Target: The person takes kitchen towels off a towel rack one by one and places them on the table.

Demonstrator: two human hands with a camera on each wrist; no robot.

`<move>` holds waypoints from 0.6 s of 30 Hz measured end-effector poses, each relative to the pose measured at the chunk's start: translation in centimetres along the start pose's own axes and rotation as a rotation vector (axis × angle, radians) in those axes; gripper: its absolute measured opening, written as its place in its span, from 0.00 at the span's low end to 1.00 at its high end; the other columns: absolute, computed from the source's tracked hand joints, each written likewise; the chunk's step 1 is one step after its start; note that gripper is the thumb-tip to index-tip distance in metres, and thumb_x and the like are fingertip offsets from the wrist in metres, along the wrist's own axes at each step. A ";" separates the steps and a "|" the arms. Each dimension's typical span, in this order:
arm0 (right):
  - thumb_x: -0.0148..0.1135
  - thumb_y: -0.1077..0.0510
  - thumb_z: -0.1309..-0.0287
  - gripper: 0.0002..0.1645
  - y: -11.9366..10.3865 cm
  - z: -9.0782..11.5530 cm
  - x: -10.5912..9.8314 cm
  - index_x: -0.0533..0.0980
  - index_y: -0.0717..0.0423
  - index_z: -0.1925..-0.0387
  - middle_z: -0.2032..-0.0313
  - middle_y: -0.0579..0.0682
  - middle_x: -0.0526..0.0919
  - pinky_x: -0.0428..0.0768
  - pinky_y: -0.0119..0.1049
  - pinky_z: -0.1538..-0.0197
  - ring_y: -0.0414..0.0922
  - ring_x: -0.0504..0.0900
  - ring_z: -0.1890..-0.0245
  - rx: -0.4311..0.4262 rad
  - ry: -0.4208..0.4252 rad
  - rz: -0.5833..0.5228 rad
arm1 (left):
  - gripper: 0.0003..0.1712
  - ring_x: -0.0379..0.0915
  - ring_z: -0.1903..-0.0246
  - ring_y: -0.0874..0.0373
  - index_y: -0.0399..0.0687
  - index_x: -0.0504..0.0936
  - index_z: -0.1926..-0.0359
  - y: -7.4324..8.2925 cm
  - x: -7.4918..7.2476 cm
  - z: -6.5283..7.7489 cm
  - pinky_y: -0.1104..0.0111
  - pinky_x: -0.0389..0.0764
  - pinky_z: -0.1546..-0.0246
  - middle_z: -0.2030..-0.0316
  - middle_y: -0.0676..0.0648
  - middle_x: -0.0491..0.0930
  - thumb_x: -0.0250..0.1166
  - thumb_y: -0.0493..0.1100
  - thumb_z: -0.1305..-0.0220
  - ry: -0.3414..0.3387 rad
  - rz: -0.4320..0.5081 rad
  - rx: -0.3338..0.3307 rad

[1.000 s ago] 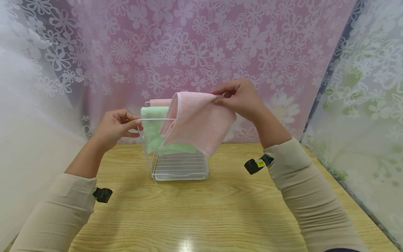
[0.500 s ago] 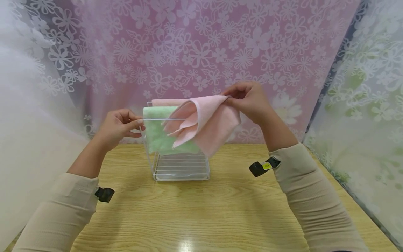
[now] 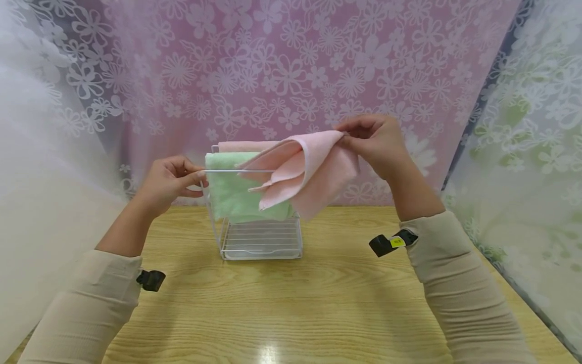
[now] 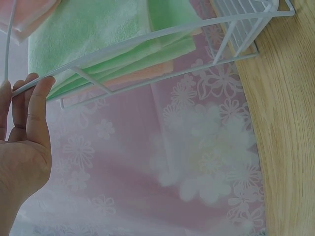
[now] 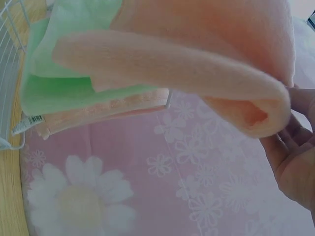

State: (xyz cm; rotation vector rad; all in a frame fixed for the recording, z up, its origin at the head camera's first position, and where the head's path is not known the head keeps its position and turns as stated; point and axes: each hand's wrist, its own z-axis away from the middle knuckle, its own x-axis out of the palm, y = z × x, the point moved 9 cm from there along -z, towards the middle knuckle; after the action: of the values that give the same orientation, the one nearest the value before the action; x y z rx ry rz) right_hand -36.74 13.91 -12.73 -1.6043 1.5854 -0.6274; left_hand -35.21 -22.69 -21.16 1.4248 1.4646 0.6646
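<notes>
My left hand (image 3: 169,186) pinches the front left corner of a white wire rack (image 3: 213,230); the left wrist view shows thumb and fingers round that wire. With thumb and fingertips my right hand (image 3: 379,144) pinches the upper right edge of a pink towel (image 3: 318,167). This towel drapes over the rack's front bar, its left side fanned into loose folds. Behind it a green towel (image 3: 227,187) hangs folded on the rack, and farther back another pink towel (image 3: 245,146) hangs on the rear bar. The front bar's right end is hidden by the held towel.
The rack's low wire shelf with a tray (image 3: 261,240) rests on the wooden table (image 3: 254,308). A pink floral curtain (image 3: 273,65) hangs close behind it, and pale curtains flank both sides. A label with a barcode (image 5: 29,123) shows by the rear towel.
My right hand has moved to the right, drawing the front pink towel along the bar. More of the green towel shows, and the pink folds have spread apart. The left hand stays on the rack.
</notes>
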 end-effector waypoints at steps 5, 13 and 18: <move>0.70 0.69 0.47 0.06 -0.1 0.3 -0.7 0.86 0.61 0.66 0.67 0.48 0.87 0.83 0.28 0.63 0.42 0.85 0.66 0.003 -0.010 0.092 | 0.10 0.82 0.68 0.57 0.26 0.78 0.62 0.0 0.1 0.0 0.64 0.86 0.66 0.69 0.47 0.83 0.64 0.35 0.34 -0.004 -0.024 0.001; 0.68 0.70 0.46 0.07 0.0 0.7 -1.4 0.85 0.65 0.63 0.65 0.49 0.86 0.84 0.29 0.59 0.42 0.86 0.64 -0.011 -0.022 0.153 | 0.09 0.83 0.67 0.57 0.30 0.80 0.62 -0.1 0.1 0.0 0.64 0.86 0.65 0.69 0.46 0.83 0.64 0.37 0.33 -0.004 -0.040 -0.001; 0.66 0.72 0.45 0.07 0.1 0.9 -1.9 0.85 0.64 0.65 0.65 0.49 0.86 0.84 0.29 0.60 0.42 0.86 0.65 -0.026 0.010 0.125 | 0.11 0.83 0.67 0.57 0.28 0.79 0.61 -0.1 0.0 0.0 0.63 0.86 0.65 0.69 0.47 0.83 0.64 0.37 0.33 -0.002 -0.051 -0.007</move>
State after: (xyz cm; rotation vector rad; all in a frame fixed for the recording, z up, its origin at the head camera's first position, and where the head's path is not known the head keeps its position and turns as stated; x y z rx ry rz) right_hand -36.28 15.99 -12.97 -1.5097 1.6923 -0.5508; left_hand -35.23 -22.68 -21.29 1.3780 1.4906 0.6364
